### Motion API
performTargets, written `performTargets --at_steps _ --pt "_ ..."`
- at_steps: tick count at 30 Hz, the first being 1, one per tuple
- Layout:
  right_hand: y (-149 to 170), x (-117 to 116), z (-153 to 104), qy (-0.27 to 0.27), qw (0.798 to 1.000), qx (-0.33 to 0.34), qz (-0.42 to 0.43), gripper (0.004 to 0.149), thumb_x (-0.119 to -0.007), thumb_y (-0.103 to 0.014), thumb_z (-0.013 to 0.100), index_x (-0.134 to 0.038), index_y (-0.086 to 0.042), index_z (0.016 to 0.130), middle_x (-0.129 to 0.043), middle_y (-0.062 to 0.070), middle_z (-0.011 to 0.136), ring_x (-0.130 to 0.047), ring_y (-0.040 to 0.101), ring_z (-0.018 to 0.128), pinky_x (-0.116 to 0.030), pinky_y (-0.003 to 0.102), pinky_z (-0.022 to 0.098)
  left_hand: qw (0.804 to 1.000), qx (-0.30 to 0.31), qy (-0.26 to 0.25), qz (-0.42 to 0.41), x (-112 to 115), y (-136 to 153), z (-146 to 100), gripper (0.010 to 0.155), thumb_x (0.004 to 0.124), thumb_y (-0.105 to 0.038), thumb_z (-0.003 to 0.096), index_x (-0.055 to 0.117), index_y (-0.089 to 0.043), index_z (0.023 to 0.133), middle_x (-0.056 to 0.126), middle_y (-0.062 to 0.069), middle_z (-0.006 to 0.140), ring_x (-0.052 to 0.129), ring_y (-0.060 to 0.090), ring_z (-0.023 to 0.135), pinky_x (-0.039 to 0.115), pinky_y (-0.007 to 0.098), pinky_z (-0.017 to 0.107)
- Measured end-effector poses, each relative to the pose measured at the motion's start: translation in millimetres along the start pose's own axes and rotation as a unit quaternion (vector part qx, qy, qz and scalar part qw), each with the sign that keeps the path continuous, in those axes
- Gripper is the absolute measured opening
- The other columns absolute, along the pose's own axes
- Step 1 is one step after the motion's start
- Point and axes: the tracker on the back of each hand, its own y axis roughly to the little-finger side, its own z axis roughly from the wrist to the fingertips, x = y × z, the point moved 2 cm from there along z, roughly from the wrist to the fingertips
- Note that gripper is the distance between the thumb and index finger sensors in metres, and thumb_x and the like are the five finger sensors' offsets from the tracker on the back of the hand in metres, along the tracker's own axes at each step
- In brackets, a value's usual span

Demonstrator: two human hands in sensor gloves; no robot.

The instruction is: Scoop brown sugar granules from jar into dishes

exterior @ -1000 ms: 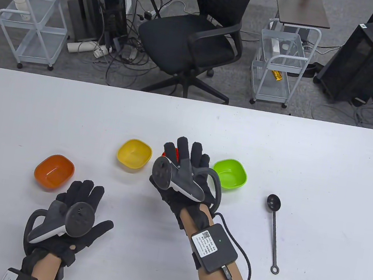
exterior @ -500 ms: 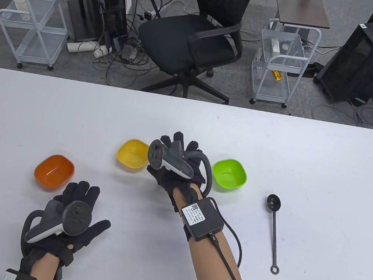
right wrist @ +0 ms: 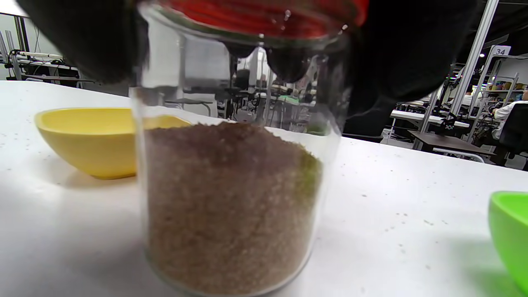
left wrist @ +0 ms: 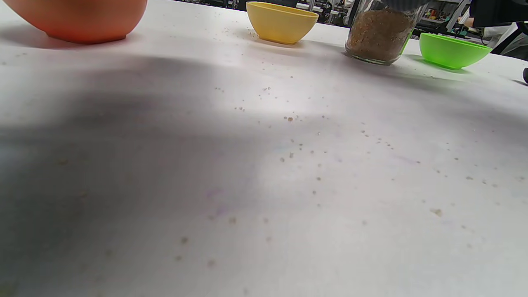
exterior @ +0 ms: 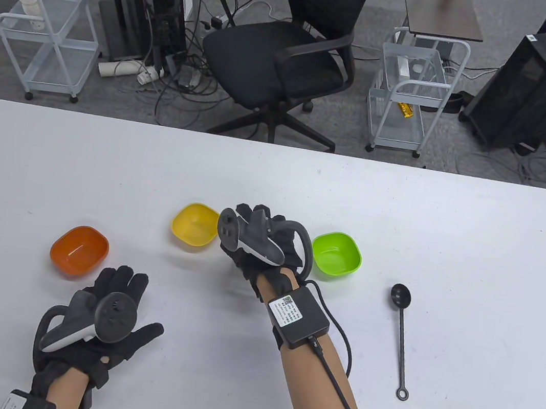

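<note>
Grains dot the white table; right hand grips the jar lid, left hand flat, fingers spread.

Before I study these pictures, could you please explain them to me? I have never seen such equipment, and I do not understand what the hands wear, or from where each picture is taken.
These are a person's hands in black sensor gloves, each with a tracker strapped on its back. One camera looks down at the white table; one small camera sits on each wrist. On the table stand an orange dish, a yellow dish and a green dish, and a black spoon lies to the right. The right hand grips the red lid of a glass jar of brown sugar. The left hand rests spread on the table, holding nothing.
</note>
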Motion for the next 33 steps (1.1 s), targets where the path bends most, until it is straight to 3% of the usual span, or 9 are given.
performTargets --at_steps 7,16,23,33 --pt "-6.3 11.9 -22.2 0.014 1.000 0.027 0.002 0.081 -0.076 -0.064 0.046 -0.054 -0.019 0.109 -0.071 0.015 0.108 -0.094 0.051 0.076 -0.083 0.061 0.058 1.000 0.005 0.013 0.000 1.0 -1.2 6.3 0.097 0.053 -0.071 0.0588 0.003 -0.014 0.120 -0.003 0.020 0.125 0.003 0.049 0.117 0.027 0.071 0.081" --pt "-22.4 23.4 -78.4 0.034 0.997 0.074 0.001 0.081 -0.075 -0.064 0.046 -0.054 -0.019 0.109 -0.071 0.014 0.108 -0.095 0.050 0.075 -0.084 0.060 0.058 0.999 0.018 0.031 0.015 3.5 -10.0 16.2 0.099 0.053 -0.070 0.0588 0.000 -0.013 0.119 -0.005 0.020 0.125 0.001 0.048 0.117 0.024 0.070 0.081" --pt "-33.5 18.6 -117.9 0.031 0.995 0.090 0.008 0.081 -0.075 -0.065 0.046 -0.054 -0.018 0.109 -0.072 0.014 0.108 -0.096 0.050 0.074 -0.084 0.060 0.058 0.999 0.033 0.039 0.019 5.1 -14.7 18.7 0.100 0.054 -0.070 0.0588 -0.003 -0.012 0.118 -0.007 0.020 0.124 -0.001 0.048 0.116 0.023 0.070 0.081" --pt "-43.4 9.5 -135.5 0.028 0.996 0.086 0.001 0.081 -0.075 -0.065 0.046 -0.053 -0.018 0.109 -0.071 0.014 0.108 -0.096 0.049 0.074 -0.084 0.060 0.058 0.997 0.059 0.031 0.032 5.4 -25.9 14.1 0.102 0.054 -0.071 0.0583 -0.002 -0.011 0.118 -0.006 0.021 0.124 0.001 0.050 0.116 0.024 0.070 0.081"
